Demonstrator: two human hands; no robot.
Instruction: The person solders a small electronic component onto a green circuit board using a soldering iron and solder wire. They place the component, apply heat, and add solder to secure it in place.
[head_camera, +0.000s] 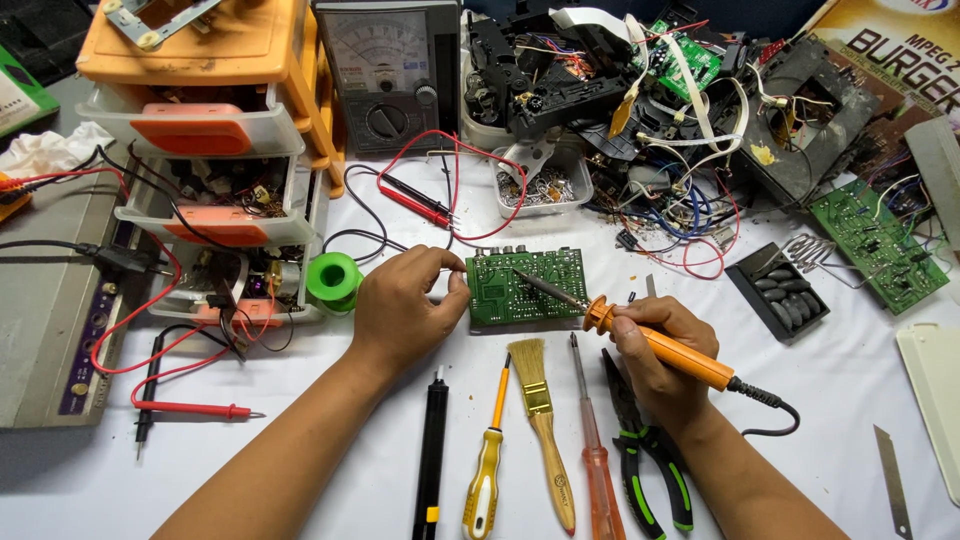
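Observation:
A green circuit board (530, 287) lies solder-side up on the white table. My left hand (405, 305) rests at the board's left edge, pinching a thin solder wire that points onto the board. My right hand (655, 350) grips an orange-handled soldering iron (665, 350), its metal tip touching the middle of the board. The iron's black cord (770, 405) trails off to the right.
Below the board lie a black desoldering pump (431, 460), yellow screwdriver (487, 470), brush (540, 420), orange screwdriver (595, 460) and green-handled pliers (645, 460). A green solder spool (333, 280), orange drawer cabinet (215, 150), analog multimeter (388, 75) and heaped electronics parts (650, 100) stand behind.

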